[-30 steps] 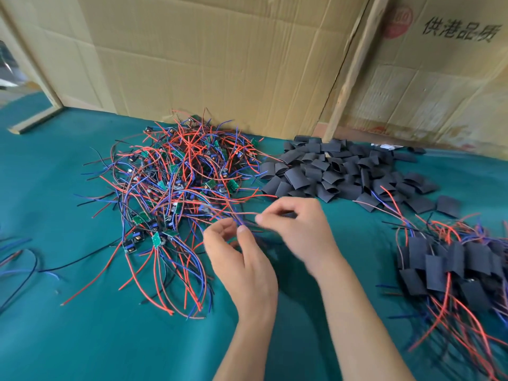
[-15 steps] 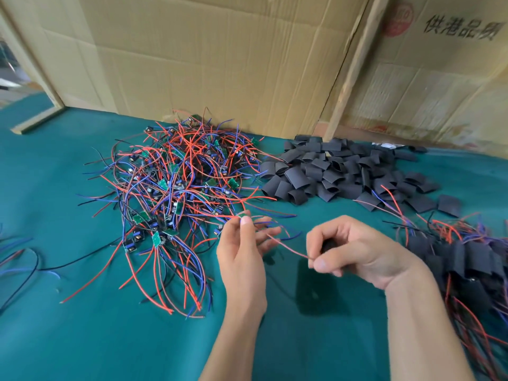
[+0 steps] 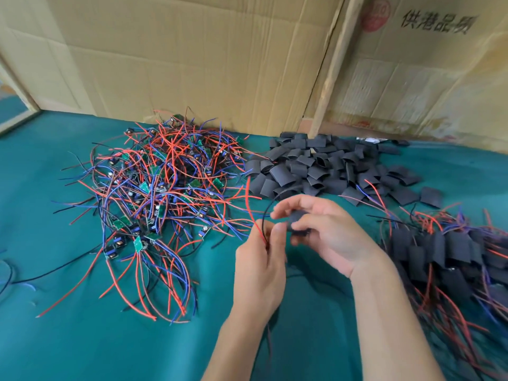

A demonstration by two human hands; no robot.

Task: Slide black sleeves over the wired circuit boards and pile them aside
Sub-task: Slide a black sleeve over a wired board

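A tangled heap of small green circuit boards with red, blue and black wires (image 3: pixel 165 193) lies on the green cloth at the left. Behind my hands sits a pile of loose black sleeves (image 3: pixel 324 166). Sleeved boards with trailing wires (image 3: pixel 445 251) are stacked at the right. My left hand (image 3: pixel 261 259) pinches the red and black wires of one board (image 3: pixel 251 213), which curve upward. My right hand (image 3: pixel 324 229) grips a black sleeve (image 3: pixel 298 221) just right of those wires; the board itself is hidden by my fingers.
Cardboard sheets (image 3: pixel 192 59) and a wooden strip (image 3: pixel 332 67) stand along the back of the green cloth (image 3: pixel 82 339). A few stray wires (image 3: pixel 8 276) lie at the far left edge.
My right hand, which had pulled away to the right, has come back next to my left hand with the sleeve. The wires in my left hand now stand up and curve.
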